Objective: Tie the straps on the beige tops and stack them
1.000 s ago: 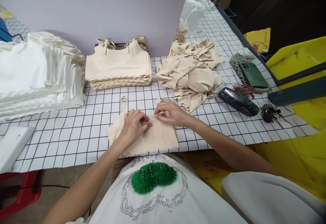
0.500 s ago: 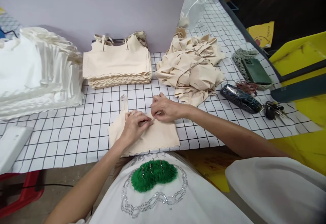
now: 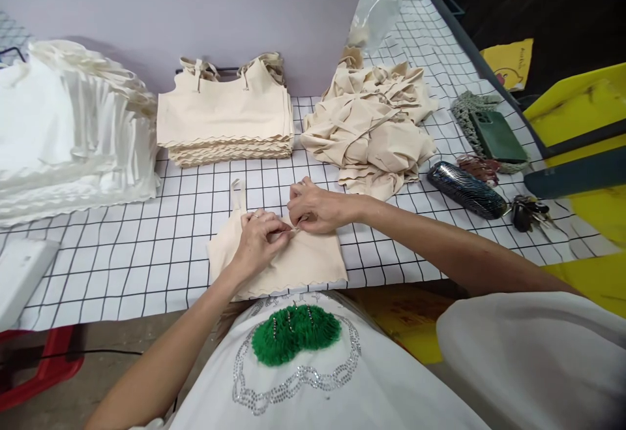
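Observation:
A beige camisole top point(image 3: 308, 263) lies flat at the table's front edge, its wavy hem towards me. One of its straps point(image 3: 238, 195) stretches away from me on the checked cloth. My left hand point(image 3: 260, 239) rests on the top, thumb and forefinger pinched on a thin strap. Just right of it my right hand point(image 3: 317, 209) is closed, its fingertips pinching the same thin strap close to the left thumb. The strap's other end is hidden under the right hand.
Behind stand a neat stack of beige tops point(image 3: 225, 117) and a loose beige heap point(image 3: 372, 130). White garments point(image 3: 88, 130) are piled left, above a white device point(image 3: 27, 280). To the right lie a dark patterned case point(image 3: 467, 190), keys point(image 3: 531, 215) and a green phone point(image 3: 499, 136).
Both hands keep their pinch at nearly the same spot, with only a slight shift of the fingers. The camera view has moved slightly.

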### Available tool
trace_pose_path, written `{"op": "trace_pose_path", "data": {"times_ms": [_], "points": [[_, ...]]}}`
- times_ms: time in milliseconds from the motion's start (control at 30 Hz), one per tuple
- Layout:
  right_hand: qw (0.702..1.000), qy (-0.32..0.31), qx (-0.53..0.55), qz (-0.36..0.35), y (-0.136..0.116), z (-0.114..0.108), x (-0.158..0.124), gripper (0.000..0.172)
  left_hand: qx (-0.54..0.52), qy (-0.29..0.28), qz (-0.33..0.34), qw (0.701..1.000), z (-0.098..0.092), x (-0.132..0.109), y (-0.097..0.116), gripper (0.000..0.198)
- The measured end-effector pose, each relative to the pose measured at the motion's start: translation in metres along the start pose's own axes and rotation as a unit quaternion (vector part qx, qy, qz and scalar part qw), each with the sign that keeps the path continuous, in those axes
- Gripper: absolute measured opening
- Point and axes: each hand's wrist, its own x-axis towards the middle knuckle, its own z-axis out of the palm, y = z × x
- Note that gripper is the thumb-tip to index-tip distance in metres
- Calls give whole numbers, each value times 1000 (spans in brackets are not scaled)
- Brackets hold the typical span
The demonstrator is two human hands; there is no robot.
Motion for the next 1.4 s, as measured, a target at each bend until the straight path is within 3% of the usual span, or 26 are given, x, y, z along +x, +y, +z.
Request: {"op": "trace_pose_path", "data": {"times_ms": [333, 1067, 1400], "points": [[999, 39, 24, 0, 0, 1, -1, 18, -1, 9, 3, 1000, 2, -1, -2, 13], [999, -33, -8, 8, -3, -4, -2, 18, -12, -5, -8, 1000, -1, -1, 0, 14], [1000, 17, 0, 3, -5, 1, 2, 19, 1, -5, -3, 1000, -1, -1, 1, 15]]}}
